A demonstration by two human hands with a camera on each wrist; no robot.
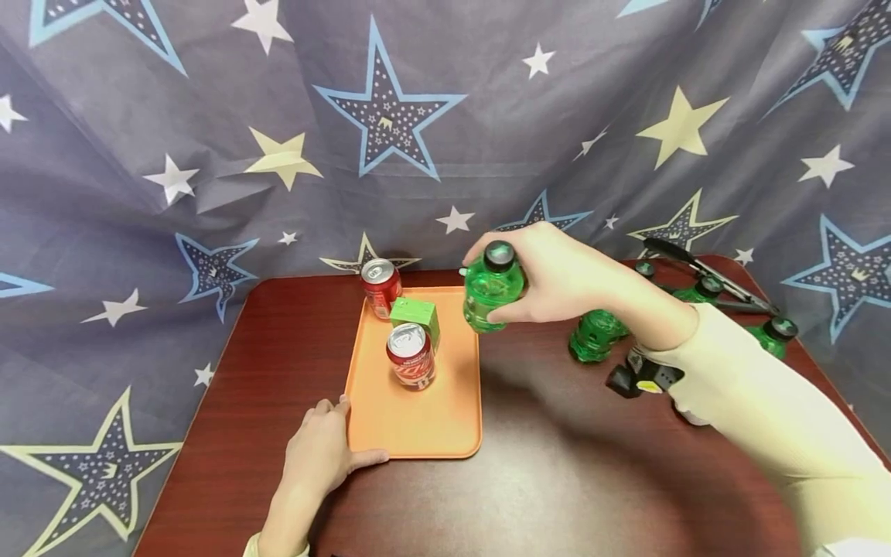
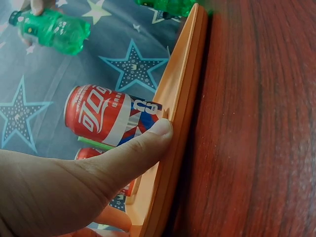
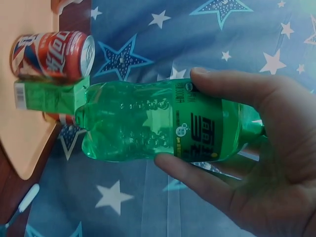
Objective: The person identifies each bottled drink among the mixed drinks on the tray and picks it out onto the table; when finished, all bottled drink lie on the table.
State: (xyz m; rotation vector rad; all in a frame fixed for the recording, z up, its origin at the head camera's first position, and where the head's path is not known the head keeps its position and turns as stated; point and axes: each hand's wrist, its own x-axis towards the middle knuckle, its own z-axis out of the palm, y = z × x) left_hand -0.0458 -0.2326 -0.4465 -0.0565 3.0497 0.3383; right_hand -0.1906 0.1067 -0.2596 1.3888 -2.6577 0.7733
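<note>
In the head view my right hand holds a green plastic bottle with a black cap, upright above the right edge of an orange tray. The right wrist view shows my thumb and fingers around its labelled upper part. My left hand grips the tray's near left corner, thumb along the front rim and fingers at the left side. On the tray, a red soda can stands in front of a green carton. Another red can stands at the far left corner.
Right of the tray stand more green bottles, partly behind my right arm. A black long-handled item lies at the back right. A small black object sits below my forearm. A star-patterned cloth hangs behind the wooden table.
</note>
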